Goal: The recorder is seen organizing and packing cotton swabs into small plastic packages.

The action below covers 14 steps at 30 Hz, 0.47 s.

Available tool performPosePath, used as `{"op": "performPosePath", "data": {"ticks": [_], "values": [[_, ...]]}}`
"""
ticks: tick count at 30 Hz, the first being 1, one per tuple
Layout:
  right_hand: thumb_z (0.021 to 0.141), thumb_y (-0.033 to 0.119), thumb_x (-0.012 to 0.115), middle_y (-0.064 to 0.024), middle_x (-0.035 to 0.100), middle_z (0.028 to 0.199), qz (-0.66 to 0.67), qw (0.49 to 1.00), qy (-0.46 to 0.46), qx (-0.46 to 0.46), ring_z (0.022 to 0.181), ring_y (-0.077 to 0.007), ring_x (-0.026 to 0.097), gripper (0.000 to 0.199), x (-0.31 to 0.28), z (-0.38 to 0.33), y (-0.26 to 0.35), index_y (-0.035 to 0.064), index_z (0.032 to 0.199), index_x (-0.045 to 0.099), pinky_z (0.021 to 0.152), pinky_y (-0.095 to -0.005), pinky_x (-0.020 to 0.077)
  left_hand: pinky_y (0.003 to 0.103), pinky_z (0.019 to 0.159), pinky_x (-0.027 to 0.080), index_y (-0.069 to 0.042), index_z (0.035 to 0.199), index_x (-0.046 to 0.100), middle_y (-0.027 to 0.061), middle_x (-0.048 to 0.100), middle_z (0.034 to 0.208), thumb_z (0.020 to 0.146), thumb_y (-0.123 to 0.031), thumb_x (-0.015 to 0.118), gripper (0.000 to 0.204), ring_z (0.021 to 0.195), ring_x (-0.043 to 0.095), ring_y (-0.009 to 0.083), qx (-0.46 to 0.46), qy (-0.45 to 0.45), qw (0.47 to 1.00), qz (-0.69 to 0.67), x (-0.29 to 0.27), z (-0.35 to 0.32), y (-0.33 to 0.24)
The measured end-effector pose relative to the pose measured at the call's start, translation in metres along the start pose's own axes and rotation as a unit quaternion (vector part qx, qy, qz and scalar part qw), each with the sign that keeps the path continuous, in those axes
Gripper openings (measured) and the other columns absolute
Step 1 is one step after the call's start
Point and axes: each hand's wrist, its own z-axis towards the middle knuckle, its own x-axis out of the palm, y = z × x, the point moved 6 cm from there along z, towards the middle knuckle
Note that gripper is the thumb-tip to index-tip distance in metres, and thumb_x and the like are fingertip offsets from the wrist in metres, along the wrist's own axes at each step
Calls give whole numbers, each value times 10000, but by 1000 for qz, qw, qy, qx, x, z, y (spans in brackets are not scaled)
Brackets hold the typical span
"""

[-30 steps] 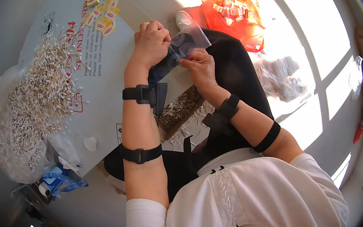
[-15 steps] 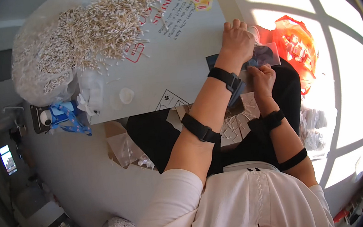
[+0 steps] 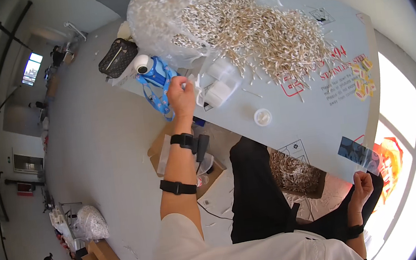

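Blue foil, a small dark pouch (image 3: 354, 149), now lies alone at the near edge of the pale table (image 3: 315, 117). Half a second ago I saw both hands working it together at that same edge; now they have split apart and nothing holds it. I read that as the pouch being set aside while something else is fetched, though I can't confirm it.

My left hand (image 3: 180, 93) has swung far out to the table's other end. The arm is stretched nearly straight, two black straps on the forearm, the palm turned away and the fingers curled around a small pale piece that I can't make out. It sits just beside a blue lanyard (image 3: 159, 91) and a blue-and-white bottle (image 3: 151, 70), with some clear bags of white rolls (image 3: 222, 82) close by.

My right hand (image 3: 361, 184) has dropped low by the lap, curled into a loose fist just below the pouch but apart from it; whether it pinches anything I cannot tell.

Further out, a broad heap of pale sticks (image 3: 258, 30) spills from a clear plastic bag (image 3: 163, 16), and a small white cap (image 3: 262, 117) rests between heap and pouch.
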Motion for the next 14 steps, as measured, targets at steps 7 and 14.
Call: {"op": "performPosePath", "data": {"ticks": [7, 14], "values": [[828, 13, 645, 22, 517, 691, 5, 991, 118, 61, 643, -47, 429, 123, 70, -8, 24, 32, 759, 546, 594, -194, 344, 406, 936, 472, -51, 1258, 514, 218, 520, 1251, 676, -247, 794, 675, 1144, 538, 347, -62, -65, 976, 200, -71, 130, 78], [821, -6, 631, 1, 566, 745, 2, 967, 244, 80, 674, -75, 482, 90, 145, -8, 36, 37, 795, 556, 659, -227, 398, 494, 1017, 414, -182, 1463, 338, 204, 301, 1475, 655, -377, 804, 953, 1324, 381, 403, -229, 175, 934, 210, -44, 179, 122]]}}
